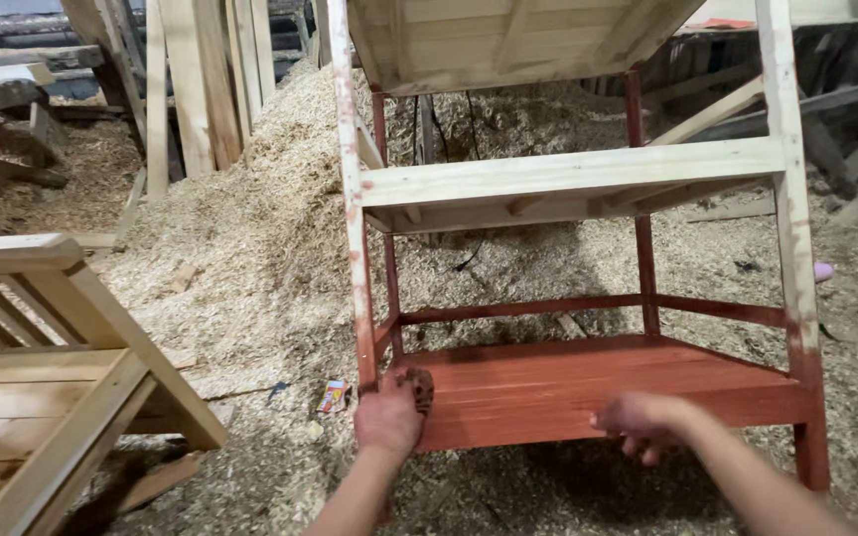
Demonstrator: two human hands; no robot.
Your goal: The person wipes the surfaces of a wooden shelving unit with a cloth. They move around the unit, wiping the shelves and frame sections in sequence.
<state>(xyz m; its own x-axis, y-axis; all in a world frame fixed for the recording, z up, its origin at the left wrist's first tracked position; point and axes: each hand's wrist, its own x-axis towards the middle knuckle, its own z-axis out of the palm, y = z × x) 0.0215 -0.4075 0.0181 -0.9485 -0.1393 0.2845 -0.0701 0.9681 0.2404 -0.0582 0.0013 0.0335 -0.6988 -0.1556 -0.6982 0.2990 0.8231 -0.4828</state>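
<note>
Both hands work the wooden shelf unit's [568, 189] red bottom shelf [588, 382]; left hand [387, 417] pinches a stain-soaked rag [419, 387] at its front left corner; right hand [643, 425], fingers curled, steadies the front edge; rubbing along the grain should spread colour evenly.

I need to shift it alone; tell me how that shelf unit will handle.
The shelf unit is tall and narrow, so probably tippy when pushed. Solid boards suggest stiff, fairly heavy. The red bottom shelf may be wet and slippery.

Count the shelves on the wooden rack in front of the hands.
3: the red-stained bottom shelf at the hands, the bare middle shelf, and the bare top shelf, partly cut off; more may be hidden above.
</note>
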